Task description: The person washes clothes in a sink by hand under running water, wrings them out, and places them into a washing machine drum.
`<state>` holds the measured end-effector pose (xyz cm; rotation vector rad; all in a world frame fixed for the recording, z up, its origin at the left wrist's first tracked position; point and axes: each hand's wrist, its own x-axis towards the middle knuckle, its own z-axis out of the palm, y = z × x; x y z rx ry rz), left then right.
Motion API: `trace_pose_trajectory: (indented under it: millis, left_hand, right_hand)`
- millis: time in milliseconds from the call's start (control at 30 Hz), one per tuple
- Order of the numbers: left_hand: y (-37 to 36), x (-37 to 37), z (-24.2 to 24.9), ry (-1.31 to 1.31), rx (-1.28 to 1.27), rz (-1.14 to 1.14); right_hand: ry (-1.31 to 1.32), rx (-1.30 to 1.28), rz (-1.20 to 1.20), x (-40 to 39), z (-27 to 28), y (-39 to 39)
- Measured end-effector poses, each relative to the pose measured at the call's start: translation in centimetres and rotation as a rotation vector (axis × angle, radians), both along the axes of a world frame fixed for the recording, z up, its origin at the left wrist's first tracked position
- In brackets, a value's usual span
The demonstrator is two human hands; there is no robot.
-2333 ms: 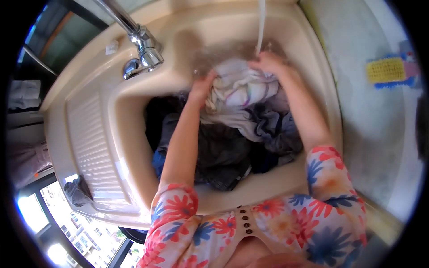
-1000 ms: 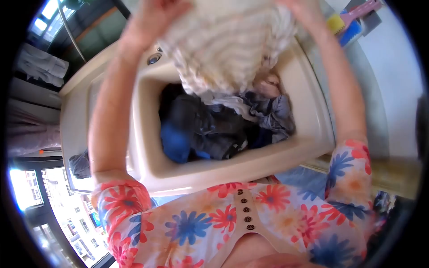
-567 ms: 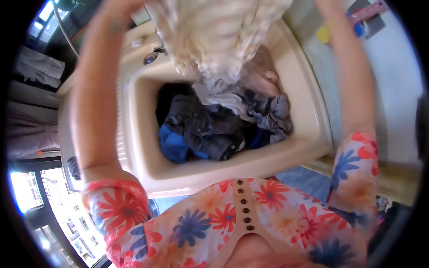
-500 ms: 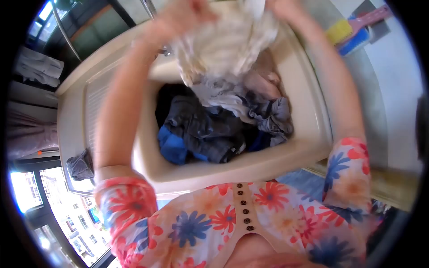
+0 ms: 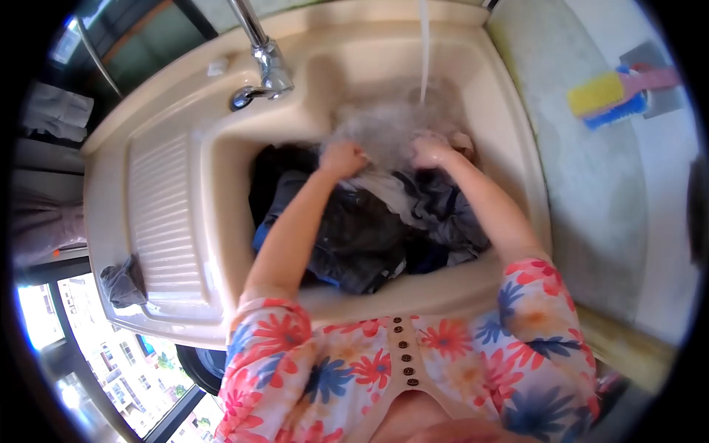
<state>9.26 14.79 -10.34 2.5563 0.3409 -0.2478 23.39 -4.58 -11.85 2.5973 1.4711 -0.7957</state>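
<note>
Both hands are down in a beige sink (image 5: 229,221). My left hand (image 5: 342,160) is closed at the upper edge of the clothes, on pale wet fabric (image 5: 384,188). To its right, my right hand (image 5: 432,151) is curled on cloth too blurred to make out. Between and behind them lies a blurred greyish patch of water or fabric. A thin stream of water (image 5: 425,55) falls into the back of the basin. Dark grey clothes (image 5: 354,236) fill the near part of the basin, with a bit of blue at their left.
A chrome faucet (image 5: 272,66) stands at the back left of the basin. The ribbed drainboard (image 5: 166,214) has a grey cloth (image 5: 124,284) at its near left corner. A yellow brush (image 5: 594,94) with a pink handle lies on the right ledge beside a blue brush (image 5: 617,112).
Both hands have come down into the basin from above its back edge, and the raised cream cloth has gone down with them. The faucet and the falling water now show fully.
</note>
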Motion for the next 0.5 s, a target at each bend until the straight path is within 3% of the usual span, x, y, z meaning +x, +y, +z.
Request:
trace_pose_trajectory:
  millis: [67, 100, 200, 233, 333, 400, 500]
  left_hand:
    - [1.9, -0.7, 3.6, -0.124, -0.105, 0.026]
    - [2.7, -1.1, 5.2, -0.197, -0.165, 0.045]
    - [3.6, -3.5, 9.6, -0.298, -0.326, 0.076]
    - [3.1, -4.7, 9.9, -0.274, -0.339, 0.012]
    - [1.5, -7.8, 6.8, -0.312, -0.079, -0.301]
    - [0.4, -9.9, 5.6, -0.146, -0.013, -0.34]
    - [-0.3, -11.3, 5.2, -0.108, 0.02, -0.313]
  right_hand:
    - [0.26, -0.046, -0.117, -0.5, 3.8, -0.6]
    - [0.208, 0.162, -0.121, -0.2, 2.4, -1.8]
    - [0.063, 0.243, -0.227, -2.0, 6.6, -1.9]
    - [-0.082, 0.335, -0.218, -2.6, 6.5, -2.4]
    - [-0.15, 0.473, -0.103, -4.8, 6.7, -4.5]
    - [-0.056, 0.415, -0.04, -6.2, 6.1, -6.2]
    - [0.017, 0.333, -0.011, -8.0, 6.3, -7.7]
